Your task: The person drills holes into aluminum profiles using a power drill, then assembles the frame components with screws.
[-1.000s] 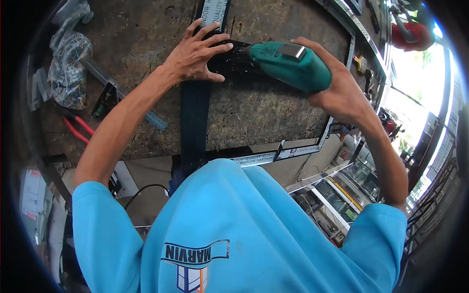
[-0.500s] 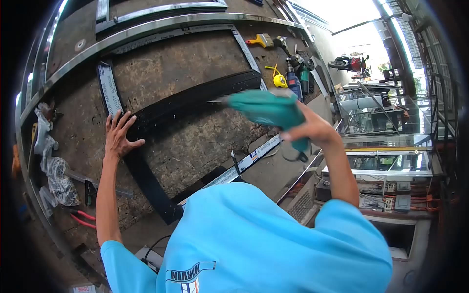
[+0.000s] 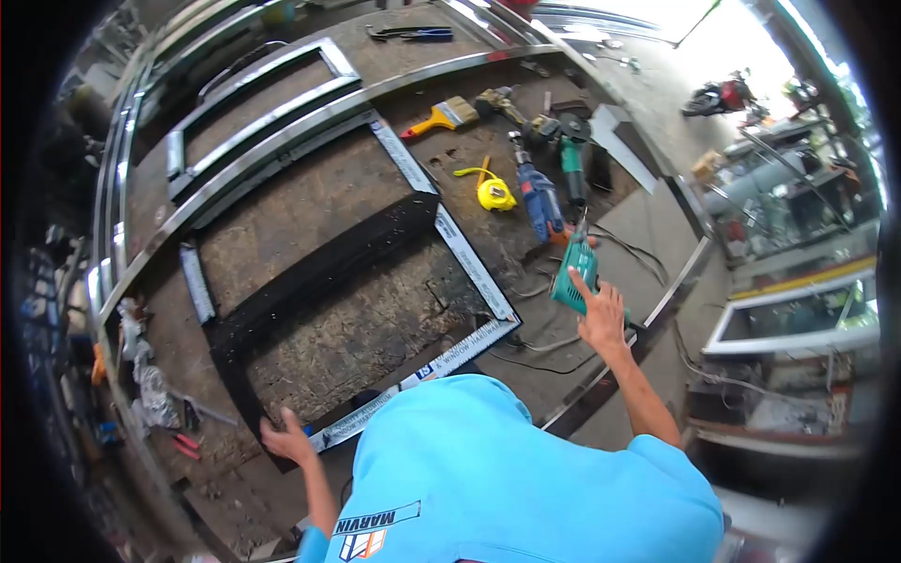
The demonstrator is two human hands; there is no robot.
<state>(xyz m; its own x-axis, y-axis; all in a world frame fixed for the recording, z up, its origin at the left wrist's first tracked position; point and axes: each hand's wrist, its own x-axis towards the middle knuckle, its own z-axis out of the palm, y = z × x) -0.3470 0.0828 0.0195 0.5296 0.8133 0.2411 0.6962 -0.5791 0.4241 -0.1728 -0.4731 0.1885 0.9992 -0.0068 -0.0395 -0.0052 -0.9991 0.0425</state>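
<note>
My right hand (image 3: 603, 317) is on a green power drill (image 3: 574, 274) at the right side of the workbench, its index finger stretched along the body and the bit pointing away from me. My left hand (image 3: 289, 439) holds the near-left corner of a dark rectangular metal frame (image 3: 465, 342), its fingertips partly hidden at the edge. Printed protective tape covers much of the frame. A wide black crossbar (image 3: 328, 258) runs across its middle. Beside the green drill lies a blue drill (image 3: 539, 197).
A yellow tape measure (image 3: 495, 194), a paintbrush (image 3: 441, 116) and an angle grinder (image 3: 571, 155) lie beyond the frame. Red-handled pliers (image 3: 187, 446) are at the left. A smaller frame (image 3: 253, 113) lies past a metal rail (image 3: 272, 141). Cables (image 3: 544, 349) trail near the drill.
My right hand has carried the green drill away from the crossbar to the blue drill's side. My left hand has moved from the crossbar's left end to the frame's near corner. The view has shifted.
</note>
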